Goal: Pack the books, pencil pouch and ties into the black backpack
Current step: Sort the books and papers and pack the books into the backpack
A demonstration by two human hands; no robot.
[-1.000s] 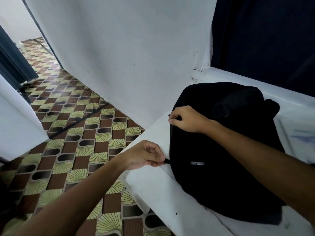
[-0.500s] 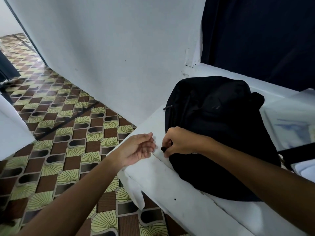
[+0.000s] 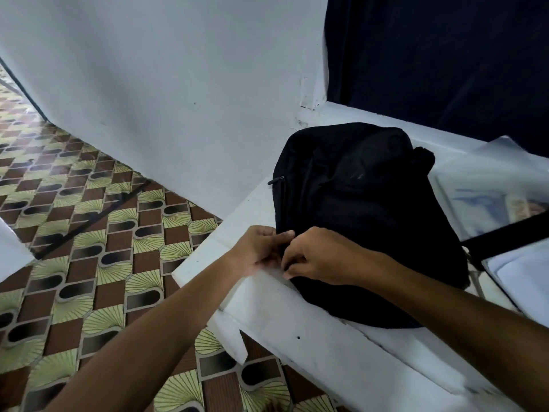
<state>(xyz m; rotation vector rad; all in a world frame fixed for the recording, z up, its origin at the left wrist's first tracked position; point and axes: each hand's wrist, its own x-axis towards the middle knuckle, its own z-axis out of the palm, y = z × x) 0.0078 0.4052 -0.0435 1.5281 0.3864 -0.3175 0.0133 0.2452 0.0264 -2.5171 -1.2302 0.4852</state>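
The black backpack (image 3: 365, 215) lies flat on the white table (image 3: 297, 346), near the corner by the wall. Both hands meet at its near left edge. The right hand (image 3: 320, 257) has curled fingers pinching the bag's edge. The left hand (image 3: 261, 251) touches the same spot, but I cannot tell if it grips anything. Papers (image 3: 487, 197) lie beside the bag.

One head-worn wide-angle cam, looking fwd and down, close over the white surface (image 3: 312, 349); both hands (image 3: 297, 254) near frame centre, tiled floor (image 3: 89, 263) at left.
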